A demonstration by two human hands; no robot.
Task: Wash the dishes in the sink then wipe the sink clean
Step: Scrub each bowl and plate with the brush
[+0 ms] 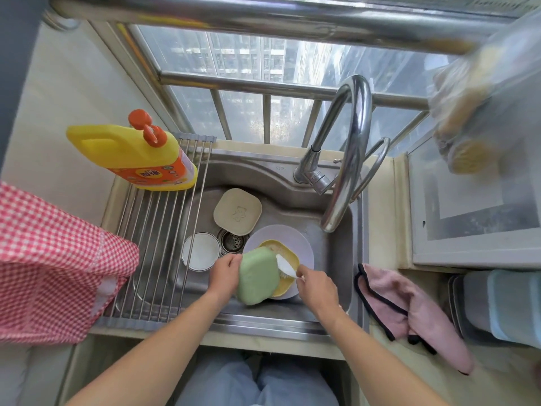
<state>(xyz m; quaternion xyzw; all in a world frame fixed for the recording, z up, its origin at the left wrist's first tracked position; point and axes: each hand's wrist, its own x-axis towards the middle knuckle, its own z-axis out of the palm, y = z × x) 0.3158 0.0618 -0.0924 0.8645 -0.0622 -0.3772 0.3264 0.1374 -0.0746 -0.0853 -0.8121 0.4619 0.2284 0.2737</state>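
Head view. The left hand [224, 272] grips the green plate [257, 276] by its left edge and holds it tilted on edge over the sink [336, 259], back side up, likely so that the far face is open to scrubbing. The right hand [317, 284] pinches the handle of a white brush [285, 266], whose head lies against the plate's right edge. Both grips are closed on their objects.

Below the green plate, a yellow plate [288, 256] lies in a lilac plate [304, 244]. A beige plate [237, 210] and a white bowl [200, 250] sit near the drain [232, 240], apparently still to be washed. No water is seen at the faucet [348, 142].

The rack [158, 244] spans the sink's left part and carries a detergent bottle [131, 155]. A pink cloth [409, 312] lies on the table at right, within reach for the wiping step.
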